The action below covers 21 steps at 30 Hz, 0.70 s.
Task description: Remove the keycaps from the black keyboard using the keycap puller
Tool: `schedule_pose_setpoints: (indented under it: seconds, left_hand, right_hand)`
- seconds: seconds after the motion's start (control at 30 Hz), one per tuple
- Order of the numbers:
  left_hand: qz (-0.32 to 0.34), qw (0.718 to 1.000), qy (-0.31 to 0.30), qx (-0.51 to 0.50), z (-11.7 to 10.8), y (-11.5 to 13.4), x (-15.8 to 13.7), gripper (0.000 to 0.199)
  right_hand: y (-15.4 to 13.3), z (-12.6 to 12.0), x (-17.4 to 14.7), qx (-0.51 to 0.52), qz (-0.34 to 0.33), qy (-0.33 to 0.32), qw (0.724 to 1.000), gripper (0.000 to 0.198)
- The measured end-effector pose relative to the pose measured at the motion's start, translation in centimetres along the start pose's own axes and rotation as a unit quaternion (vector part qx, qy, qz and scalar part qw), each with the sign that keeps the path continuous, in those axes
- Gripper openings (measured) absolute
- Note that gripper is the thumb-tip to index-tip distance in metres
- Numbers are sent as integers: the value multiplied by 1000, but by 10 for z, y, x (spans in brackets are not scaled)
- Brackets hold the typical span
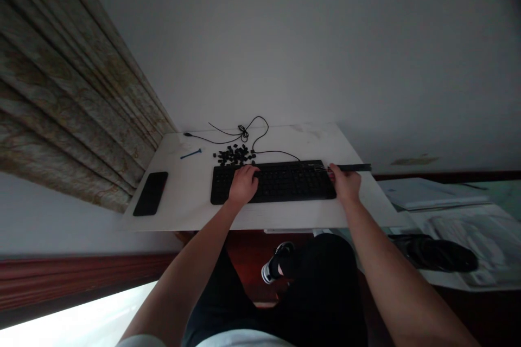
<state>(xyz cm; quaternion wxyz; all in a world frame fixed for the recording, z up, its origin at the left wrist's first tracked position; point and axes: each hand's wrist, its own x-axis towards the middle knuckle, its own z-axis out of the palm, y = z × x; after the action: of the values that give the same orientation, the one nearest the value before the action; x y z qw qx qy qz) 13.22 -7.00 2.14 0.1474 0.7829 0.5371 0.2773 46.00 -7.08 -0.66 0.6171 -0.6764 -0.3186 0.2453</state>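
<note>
A black keyboard (pixel 285 184) lies lengthwise on the white table. My left hand (pixel 243 184) rests on its left part, with the fingers reaching towards the back edge and the thumb apart; I see nothing held in it. At the right end of the keyboard, my right hand (pixel 345 181) is closed on a dark, bar-shaped tool (pixel 356 167), which looks like a keycap puller. Thin pale wires show at its left end, over the keyboard's back right corner. Behind the keyboard, loose black keycaps (pixel 232 155) lie in a scattered pile.
The keyboard's cable (pixel 266 129) loops across the back of the table (pixel 183 217). A small blue tool (pixel 191 154) lies left of the keycaps. A black phone (pixel 150 193) is at the table's left. Patterned curtains (pixel 81 81) hang beside it; papers and bags (pixel 468 238) are at right.
</note>
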Motion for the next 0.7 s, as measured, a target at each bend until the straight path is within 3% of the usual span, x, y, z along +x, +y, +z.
schedule_pose_setpoints:
  seconds: [0.13, 0.27, 0.47, 0.6, 0.7]
  left_hand:
    - [-21, 998, 9, -50, -1, -4, 2, 38]
    - [-22, 998, 0, -65, -1, -4, 2, 39]
    - [-28, 996, 10, -83, -1, -4, 2, 42]
    - [-39, 994, 16, -98, -1, -5, 2, 41]
    - [-38, 995, 15, -94, -2, -4, 2, 40]
  right_hand:
    - [-10, -1, 6, 83, 71, 35, 993, 24]
    - [-28, -1, 10, 90, 139, 2, 986, 18]
    - [-63, 40, -28, 18, 77, -140, 987, 21]
    - [-79, 78, -62, -49, 29, -271, 961, 22]
    - [-84, 97, -79, -118, -25, -334, 935, 24]
